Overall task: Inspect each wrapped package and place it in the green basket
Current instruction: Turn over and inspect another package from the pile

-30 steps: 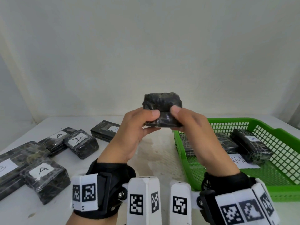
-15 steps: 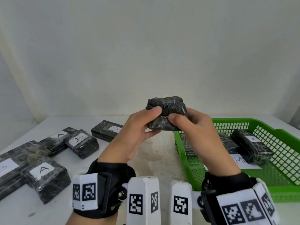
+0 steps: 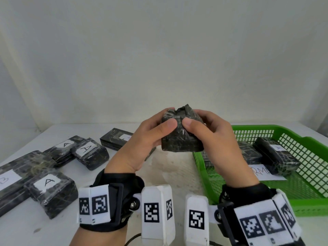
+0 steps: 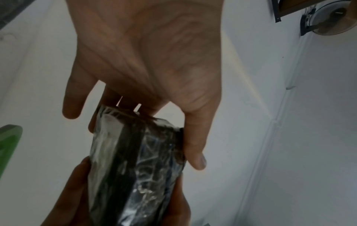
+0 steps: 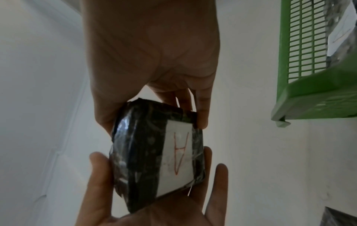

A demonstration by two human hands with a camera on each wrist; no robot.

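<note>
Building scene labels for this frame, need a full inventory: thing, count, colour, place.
held package: 1, black wrap, white label with red A on far side, in air between both hands
table packages: at least 6, black, white labels, left on table
green basket: 1, right on table
basket packages: at least 2, black, inside basket
paper sheet: 1, white, basket floor
table: 1, white
wrist rigs: 2, white, black markers
left hand: grips package
right hand: grips package
</note>
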